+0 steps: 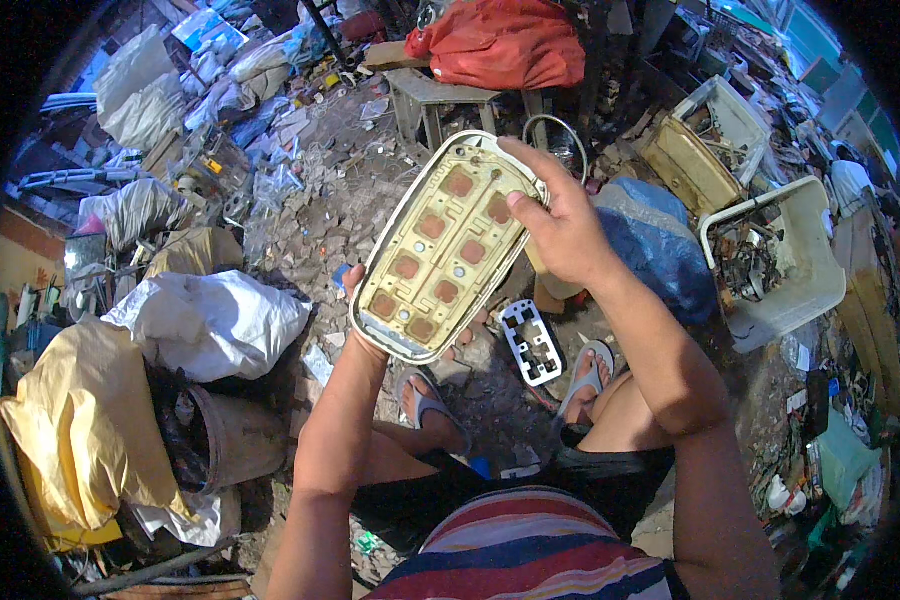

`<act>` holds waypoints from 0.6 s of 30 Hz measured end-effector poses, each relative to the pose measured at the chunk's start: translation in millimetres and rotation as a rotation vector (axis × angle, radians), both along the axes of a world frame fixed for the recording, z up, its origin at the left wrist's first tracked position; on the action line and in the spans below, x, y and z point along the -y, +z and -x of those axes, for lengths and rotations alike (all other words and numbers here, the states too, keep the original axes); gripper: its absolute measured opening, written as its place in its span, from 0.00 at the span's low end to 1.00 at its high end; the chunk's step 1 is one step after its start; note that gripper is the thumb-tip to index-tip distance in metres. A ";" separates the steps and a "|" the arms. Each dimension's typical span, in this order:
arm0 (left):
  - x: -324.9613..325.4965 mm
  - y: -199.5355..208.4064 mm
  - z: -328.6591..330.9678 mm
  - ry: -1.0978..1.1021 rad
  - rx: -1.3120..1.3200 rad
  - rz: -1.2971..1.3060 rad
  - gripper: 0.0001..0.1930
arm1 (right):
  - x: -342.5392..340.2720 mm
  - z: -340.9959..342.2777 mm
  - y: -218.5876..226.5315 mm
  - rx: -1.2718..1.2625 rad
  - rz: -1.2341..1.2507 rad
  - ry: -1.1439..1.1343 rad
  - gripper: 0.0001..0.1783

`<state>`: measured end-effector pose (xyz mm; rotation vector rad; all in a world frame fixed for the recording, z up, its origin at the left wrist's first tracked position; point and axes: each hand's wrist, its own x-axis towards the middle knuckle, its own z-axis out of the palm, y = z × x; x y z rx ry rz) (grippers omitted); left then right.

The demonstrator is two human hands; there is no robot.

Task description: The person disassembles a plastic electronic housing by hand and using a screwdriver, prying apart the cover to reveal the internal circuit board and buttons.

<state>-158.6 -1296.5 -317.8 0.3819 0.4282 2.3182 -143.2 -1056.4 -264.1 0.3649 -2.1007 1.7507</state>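
Observation:
An oblong cream plastic housing [437, 250] with rounded corners is held up at a tilt in front of me. Two rows of brown squarish patches, moulded ridges and a few round metal spots show on its upward face. My right hand [562, 222] grips its upper right edge, the thumb lying over the rim. Beneath the lower left end, my left hand [358, 338] supports it, and most of those fingers are hidden behind it. A white plastic frame with cut-outs [532, 343] lies on the ground between my feet.
A red sack [500, 45] rests at the far side by a low wooden stool [440, 97]. On the right, a white bin [805, 255] holds dark scrap beside a blue bag [650, 245]. White [215, 325] and yellow [80, 420] sacks and a bucket [238, 437] crowd the left.

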 end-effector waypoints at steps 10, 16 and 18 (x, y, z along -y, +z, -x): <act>0.8 2.3 -1.5 -0.008 -0.003 -0.021 0.52 | -4.6 4.7 -1.4 0.066 0.501 0.190 0.26; -4.5 1.9 0.9 -0.027 -0.016 -0.020 0.52 | -11.7 12.0 -11.1 0.218 0.640 -0.017 0.20; 4.1 -2.8 1.1 -0.005 -0.018 0.011 0.52 | 1.2 5.2 -2.4 0.395 0.518 -0.061 0.27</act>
